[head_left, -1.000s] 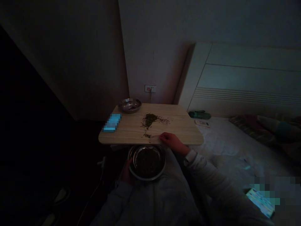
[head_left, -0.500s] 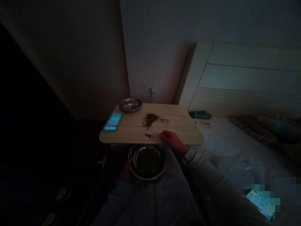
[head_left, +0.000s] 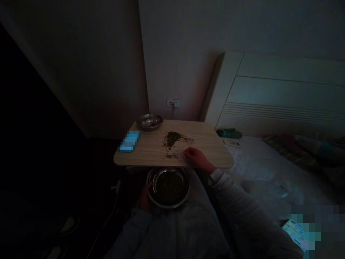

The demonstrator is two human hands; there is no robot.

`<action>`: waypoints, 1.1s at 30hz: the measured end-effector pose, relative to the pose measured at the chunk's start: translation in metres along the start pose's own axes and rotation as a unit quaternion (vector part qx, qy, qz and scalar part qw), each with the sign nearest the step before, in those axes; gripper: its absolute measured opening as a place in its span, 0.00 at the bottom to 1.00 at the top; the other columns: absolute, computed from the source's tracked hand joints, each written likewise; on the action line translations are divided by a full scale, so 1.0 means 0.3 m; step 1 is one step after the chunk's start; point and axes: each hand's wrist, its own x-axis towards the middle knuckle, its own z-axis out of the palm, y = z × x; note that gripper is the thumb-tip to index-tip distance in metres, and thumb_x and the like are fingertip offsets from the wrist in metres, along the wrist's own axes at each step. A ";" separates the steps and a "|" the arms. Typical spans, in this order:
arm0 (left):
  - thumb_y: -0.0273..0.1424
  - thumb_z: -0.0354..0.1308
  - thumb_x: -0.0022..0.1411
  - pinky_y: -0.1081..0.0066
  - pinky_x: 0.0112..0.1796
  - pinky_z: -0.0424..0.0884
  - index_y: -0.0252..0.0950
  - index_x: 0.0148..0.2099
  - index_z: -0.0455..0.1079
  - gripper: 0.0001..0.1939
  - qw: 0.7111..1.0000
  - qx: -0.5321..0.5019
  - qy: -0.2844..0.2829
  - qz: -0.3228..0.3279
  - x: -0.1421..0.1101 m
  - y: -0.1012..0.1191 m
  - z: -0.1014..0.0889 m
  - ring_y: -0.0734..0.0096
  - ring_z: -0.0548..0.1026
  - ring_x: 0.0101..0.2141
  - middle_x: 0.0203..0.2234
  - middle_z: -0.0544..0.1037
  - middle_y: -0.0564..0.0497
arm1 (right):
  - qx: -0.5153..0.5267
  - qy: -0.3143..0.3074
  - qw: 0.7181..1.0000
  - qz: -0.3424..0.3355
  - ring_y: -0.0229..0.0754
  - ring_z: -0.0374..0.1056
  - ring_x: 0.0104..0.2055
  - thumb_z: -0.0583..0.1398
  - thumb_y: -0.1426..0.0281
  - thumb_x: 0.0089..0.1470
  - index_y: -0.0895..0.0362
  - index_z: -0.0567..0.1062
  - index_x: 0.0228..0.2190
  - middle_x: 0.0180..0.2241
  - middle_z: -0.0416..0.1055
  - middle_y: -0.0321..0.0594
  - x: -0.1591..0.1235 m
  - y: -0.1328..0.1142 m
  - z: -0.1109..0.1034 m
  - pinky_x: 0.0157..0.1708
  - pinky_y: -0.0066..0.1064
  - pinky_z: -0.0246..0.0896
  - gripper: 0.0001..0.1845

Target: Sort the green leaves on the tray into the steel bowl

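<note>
My left hand (head_left: 145, 198) grips the left rim of a round metal bowl (head_left: 168, 206), held at my lap just below the table's front edge. Dark grains lie in the bowl, dim in this light. Over the right front of the table, my right hand (head_left: 192, 154) is closed in a pinch on a thin clear piece (head_left: 178, 153), apparently plastic, its exact kind unclear. Left of the fingertips lies a small strip of scattered beans (head_left: 171, 156). Farther back is a larger pile of small green beans (head_left: 172, 137), with loose ones trailing right.
A second metal bowl (head_left: 150, 123) stands at the back left corner of the wooden table (head_left: 210, 144). A lit phone (head_left: 129, 141) lies at the left edge. To the right is a bed (head_left: 256, 162) with a green bottle-like object (head_left: 229, 133) and a remote (head_left: 232, 143).
My right hand has moved slightly away from me, with the clear piece. The strip of beans near the front edge looks a little more spread. My left hand stays on the bowl.
</note>
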 end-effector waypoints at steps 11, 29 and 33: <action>0.29 0.49 0.60 0.60 0.53 0.64 0.34 0.38 0.76 0.13 0.999 -0.016 -0.006 -0.037 -0.012 0.011 0.008 0.59 0.77 0.45 0.24 0.82 0.46 | -0.026 -0.012 1.000 -0.007 0.36 0.67 0.28 0.57 0.71 0.53 0.61 0.77 0.32 0.29 0.76 0.41 -0.006 -0.070 0.073 0.28 0.25 0.56 0.08; 0.31 0.52 0.58 0.59 0.52 0.65 0.36 0.38 0.76 0.12 0.999 -0.006 -0.027 -0.024 0.006 0.002 -0.011 0.57 0.76 0.46 0.27 0.83 0.46 | -0.009 0.022 1.000 -0.016 0.34 0.66 0.26 0.58 0.72 0.52 0.59 0.74 0.28 0.24 0.74 0.37 -0.006 -0.068 0.079 0.27 0.24 0.54 0.05; 0.31 0.52 0.58 0.59 0.52 0.66 0.35 0.43 0.75 0.14 1.000 -0.006 -0.028 -0.014 0.005 -0.001 -0.010 0.58 0.76 0.46 0.28 0.83 0.46 | -0.020 0.021 1.000 0.000 0.34 0.65 0.26 0.58 0.71 0.53 0.60 0.74 0.28 0.25 0.74 0.39 -0.005 -0.092 0.090 0.26 0.24 0.53 0.06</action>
